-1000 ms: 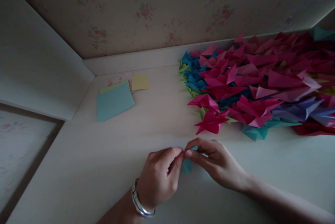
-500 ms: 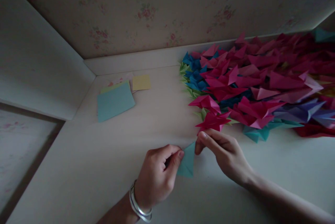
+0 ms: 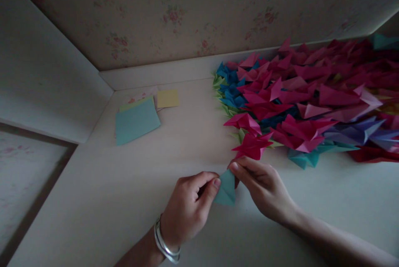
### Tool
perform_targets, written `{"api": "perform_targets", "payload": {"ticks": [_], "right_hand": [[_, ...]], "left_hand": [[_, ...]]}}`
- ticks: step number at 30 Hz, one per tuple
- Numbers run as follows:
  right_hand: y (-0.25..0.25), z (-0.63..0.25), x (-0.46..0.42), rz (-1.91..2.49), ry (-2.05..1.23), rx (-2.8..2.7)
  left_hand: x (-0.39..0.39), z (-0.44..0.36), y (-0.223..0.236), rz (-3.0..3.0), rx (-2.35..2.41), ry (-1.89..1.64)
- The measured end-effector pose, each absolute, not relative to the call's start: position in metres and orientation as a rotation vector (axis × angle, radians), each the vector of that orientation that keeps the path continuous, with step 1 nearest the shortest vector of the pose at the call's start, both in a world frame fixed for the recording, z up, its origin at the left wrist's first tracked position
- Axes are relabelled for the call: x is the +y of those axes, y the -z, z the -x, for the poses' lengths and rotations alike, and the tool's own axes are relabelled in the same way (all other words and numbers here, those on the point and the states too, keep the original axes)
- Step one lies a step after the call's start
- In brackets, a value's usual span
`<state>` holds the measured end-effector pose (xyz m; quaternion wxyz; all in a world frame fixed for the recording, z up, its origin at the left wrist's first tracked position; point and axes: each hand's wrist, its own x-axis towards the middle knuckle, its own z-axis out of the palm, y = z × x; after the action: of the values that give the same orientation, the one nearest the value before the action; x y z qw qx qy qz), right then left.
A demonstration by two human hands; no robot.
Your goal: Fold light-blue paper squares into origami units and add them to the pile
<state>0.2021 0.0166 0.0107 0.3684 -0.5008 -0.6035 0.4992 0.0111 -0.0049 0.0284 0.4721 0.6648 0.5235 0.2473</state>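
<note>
Between my hands is a small folded piece of light-blue origami paper (image 3: 227, 191), creased and held just above the white table. My left hand (image 3: 193, 204), with silver bangles on its wrist, pinches the paper's left side between thumb and forefinger. At the paper's upper corner, the thumb and forefinger of my right hand (image 3: 264, 186) are closed on it. Its other fingers curl behind the paper and are partly hidden. Just beyond the right fingertips lies a bright pink folded paper piece (image 3: 253, 145).
A large heap of folded paper pieces (image 3: 299, 96), mostly pink with some blue, green and purple, covers the table's right rear. Light-blue paper sheets (image 3: 137, 121) and a yellow sheet (image 3: 168, 98) lie at left rear. A floral wall (image 3: 174, 17) rises behind.
My right thumb and forefinger have moved left and closed on the paper's upper corner. The folded paper has turned slightly, and my left hand keeps its pinch.
</note>
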Motion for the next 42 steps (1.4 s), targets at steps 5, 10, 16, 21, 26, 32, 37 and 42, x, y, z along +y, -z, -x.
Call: {"api": "perform_targets", "payload": {"ticks": [5, 10, 16, 21, 26, 32, 37, 42], "right_hand": [[-0.003, -0.201, 0.017, 1.327, -1.209, -1.402], [-0.010, -0.197, 0.016, 1.159, -1.581, -1.260], [-0.013, -0.195, 0.017, 1.106, -1.829, -1.241], [-0.014, -0.200, 0.022, 1.198, -1.646, -1.195], [-0.012, -0.200, 0.019, 1.234, -1.519, -1.186], [-0.007, -0.200, 0.016, 1.251, -1.429, -1.230], [-0.011, -0.202, 0.021, 1.182, -1.520, -1.234], [-0.016, -0.202, 0.018, 1.034, -1.792, -1.268]], "left_hand": [[-0.006, -0.010, -0.027, -1.460, 1.220, -0.517], [-0.008, -0.009, -0.028, -1.363, 1.237, -0.610], [-0.008, -0.009, -0.028, -1.265, 1.185, -0.626], [-0.006, -0.007, -0.027, -1.008, 1.051, -0.664], [-0.007, -0.008, -0.027, -1.360, 1.236, -0.658], [-0.009, -0.010, -0.022, -1.688, 1.357, -0.697], [-0.004, -0.007, -0.027, -1.302, 1.225, -0.786], [0.000, -0.007, -0.028, -1.023, 1.082, -0.800]]}}
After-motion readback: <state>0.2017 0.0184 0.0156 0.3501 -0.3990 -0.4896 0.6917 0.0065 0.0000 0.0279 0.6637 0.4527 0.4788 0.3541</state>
